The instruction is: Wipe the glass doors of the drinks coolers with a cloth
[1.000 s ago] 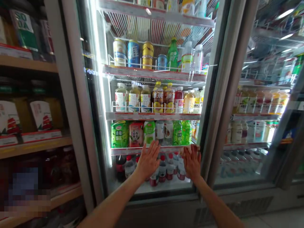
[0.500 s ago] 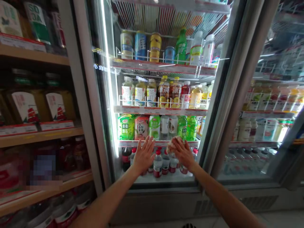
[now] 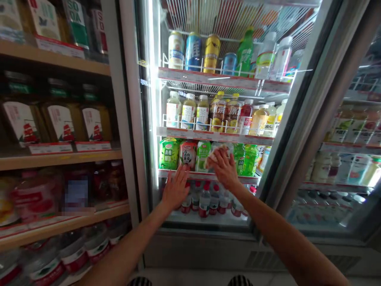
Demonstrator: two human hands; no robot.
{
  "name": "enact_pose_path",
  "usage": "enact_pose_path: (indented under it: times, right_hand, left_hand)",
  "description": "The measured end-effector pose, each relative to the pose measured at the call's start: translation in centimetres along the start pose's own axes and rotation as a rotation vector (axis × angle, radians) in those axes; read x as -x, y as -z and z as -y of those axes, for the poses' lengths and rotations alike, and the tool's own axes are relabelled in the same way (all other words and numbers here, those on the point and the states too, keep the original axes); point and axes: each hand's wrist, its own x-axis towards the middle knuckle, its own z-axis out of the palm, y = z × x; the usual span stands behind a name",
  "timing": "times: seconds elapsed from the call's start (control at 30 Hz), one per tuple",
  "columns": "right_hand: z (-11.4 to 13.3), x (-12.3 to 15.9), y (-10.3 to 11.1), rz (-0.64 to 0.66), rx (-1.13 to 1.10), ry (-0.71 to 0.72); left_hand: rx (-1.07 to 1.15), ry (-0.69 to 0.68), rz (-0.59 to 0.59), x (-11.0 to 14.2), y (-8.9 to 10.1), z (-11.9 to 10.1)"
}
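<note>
My left hand [image 3: 177, 186] lies with fingers spread against the glass door [image 3: 205, 227] of a lit drinks fridge, over the lower shelf strip. Nothing shows in it. To its right and a little higher, my right hand [image 3: 225, 170] presses a crumpled pale cloth [image 3: 211, 159] to the glass. This cloth, perhaps a tissue, sticks out at the left of the fingers. Behind the glass, a green drink bottle [image 3: 202, 155] stands close to the cloth, and red-capped bottles [image 3: 204, 202] stand below both hands.
Wooden shelves [image 3: 59, 157] with bottled drinks stand at the left. A metal door frame [image 3: 293, 151] borders the glass on the right, with another glass-fronted fridge beyond. Cans [image 3: 212, 53] and bottles fill the upper shelves. Two striped shoe tips [image 3: 240, 280] show at the bottom.
My right hand has moved up and left over the glass with the cloth. My left hand stays near the lower shelf strip, slightly further left on the glass. The view has turned left.
</note>
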Motion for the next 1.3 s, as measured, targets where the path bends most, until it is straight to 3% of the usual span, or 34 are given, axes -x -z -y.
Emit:
enact_pose_path:
  times: [0.13,0.2,0.4,0.57,0.73,0.97,1.17,1.3]
  right_hand:
    - [2.6,-0.2,-1.5,0.052,-0.051,0.269]
    - [3.9,-0.4,-2.1,0.058,-0.062,0.337]
    - [6.1,-4.6,-1.9,-0.050,-0.056,0.130]
    - [8.2,-6.2,-2.4,-0.054,-0.105,0.322]
    - [9.7,-9.1,-2.0,-0.078,-0.139,0.188]
    - [12.7,-8.0,-4.1,-0.048,-0.205,0.438]
    - [13.7,-12.7,-3.6,-0.158,-0.195,0.178]
    - [16.0,-10.7,-5.6,-0.088,-0.230,0.452]
  left_hand:
    - [-0.033,0.024,0.021,1.3,0.0,1.9]
    - [-0.051,0.039,0.032,1.9,0.0,2.9]
    - [-0.095,0.120,0.025,2.5,0.8,5.4]
    - [-0.110,0.130,0.025,2.7,1.7,7.0]
    - [-0.125,0.170,-0.016,2.6,2.7,8.3]
    - [-0.136,0.184,0.004,4.2,3.0,10.1]
    - [-0.159,0.226,-0.004,4.2,3.3,11.5]
    - [-0.174,0.207,0.024,5.6,2.9,12.0]
